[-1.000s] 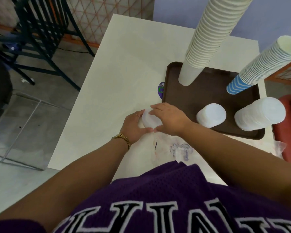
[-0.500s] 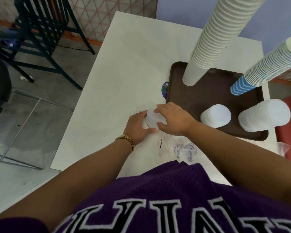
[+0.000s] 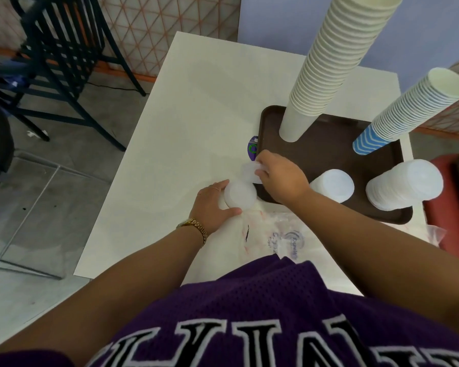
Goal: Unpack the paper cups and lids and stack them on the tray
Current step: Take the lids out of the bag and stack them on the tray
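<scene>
A brown tray (image 3: pixel 329 154) on the white table (image 3: pixel 196 115) carries a tall stack of cream paper cups (image 3: pixel 329 62), a leaning stack of blue-striped cups (image 3: pixel 408 112) and two stacks of white lids (image 3: pixel 331 185) (image 3: pixel 406 186). My left hand (image 3: pixel 210 205) grips a short stack of translucent lids (image 3: pixel 240 194) standing on the table by the tray's near left corner. My right hand (image 3: pixel 281 178) pinches a few lids (image 3: pixel 251 172) lifted off that stack, over the tray's left edge.
Crumpled clear plastic packaging (image 3: pixel 284 234) lies on the table in front of me. A round purple sticker (image 3: pixel 252 151) shows beside the tray. A dark metal chair (image 3: pixel 64 62) stands on the floor to the left, a red seat (image 3: pixel 451 194) to the right.
My right hand has lifted a few lids off the stack and moved them up and right toward the tray. My left hand stays on the remaining stack.
</scene>
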The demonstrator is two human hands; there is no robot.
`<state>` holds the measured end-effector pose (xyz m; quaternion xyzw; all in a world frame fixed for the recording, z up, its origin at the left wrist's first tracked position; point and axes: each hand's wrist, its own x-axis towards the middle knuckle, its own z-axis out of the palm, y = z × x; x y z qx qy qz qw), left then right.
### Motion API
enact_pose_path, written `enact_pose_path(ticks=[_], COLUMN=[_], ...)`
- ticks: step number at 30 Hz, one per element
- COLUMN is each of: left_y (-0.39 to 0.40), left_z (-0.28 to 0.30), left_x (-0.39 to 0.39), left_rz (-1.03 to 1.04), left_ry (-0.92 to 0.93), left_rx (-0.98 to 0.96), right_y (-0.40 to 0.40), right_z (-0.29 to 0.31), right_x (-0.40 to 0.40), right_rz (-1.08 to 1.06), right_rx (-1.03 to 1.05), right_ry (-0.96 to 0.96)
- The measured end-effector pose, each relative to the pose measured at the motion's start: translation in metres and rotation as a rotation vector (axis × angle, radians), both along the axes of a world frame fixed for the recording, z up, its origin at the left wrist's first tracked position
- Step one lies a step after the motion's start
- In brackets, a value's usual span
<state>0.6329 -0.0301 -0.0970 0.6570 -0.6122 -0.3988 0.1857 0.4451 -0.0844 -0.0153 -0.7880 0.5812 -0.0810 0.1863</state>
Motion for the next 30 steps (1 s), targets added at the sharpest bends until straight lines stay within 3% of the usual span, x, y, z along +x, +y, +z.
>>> enact_pose_path(ticks=[8,13,19,24,30], left_y=[0.002,0.001,0.0,0.0,0.001], left_z=[0.002,0.008,0.009,0.011,0.013], left_x=[-0.003,-0.005,-0.008,-0.011,-0.013], left_rz=[0.013,0.015,-0.002,-0.016,0.007], left_ry=[-0.033,-0.046,-0.075,-0.109,-0.087], left_rx=[0.007,-0.006,-0.004,0.011,0.012], right_y=[-0.006,-0.009,-0.002,0.005,0.012], right_z=[0.039,0.041,0.026,0.018,0.027], right_x=[-0.075,-0.132,-0.15,-0.15,-0.138], right_rz=[-0.556,-0.765,-0.825,-0.798,-0.482], right_rx=[0.006,0.119,0.312,0.259,0.331], right_ry=[-0.354,-0.301,-0.256,-0.131,0.033])
